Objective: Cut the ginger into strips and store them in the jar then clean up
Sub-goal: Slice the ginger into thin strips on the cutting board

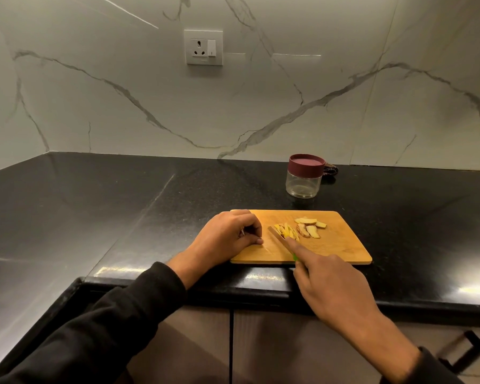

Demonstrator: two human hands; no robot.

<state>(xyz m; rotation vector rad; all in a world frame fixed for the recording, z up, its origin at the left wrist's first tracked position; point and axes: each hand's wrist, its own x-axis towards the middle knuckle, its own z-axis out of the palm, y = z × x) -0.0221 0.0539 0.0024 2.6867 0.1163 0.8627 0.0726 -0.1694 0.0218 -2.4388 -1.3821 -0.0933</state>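
A wooden cutting board [341,245] lies near the counter's front edge. On it are thin yellow ginger strips [287,231] and, to their right, several ginger slices [311,228]. My right hand [330,284] grips a knife [278,237] with a green handle, index finger stretched along the blade, which rests beside the strips. My left hand [227,236] rests curled on the board's left end, holding nothing I can see. A clear jar [304,178] with a maroon lid on it stands behind the board.
The black stone counter [122,206] runs left into a corner. A dark patterned cloth [330,171] lies behind the jar. A wall socket [203,47] sits on the marble backsplash. Cabinet doors with a handle [466,347] are below the counter edge.
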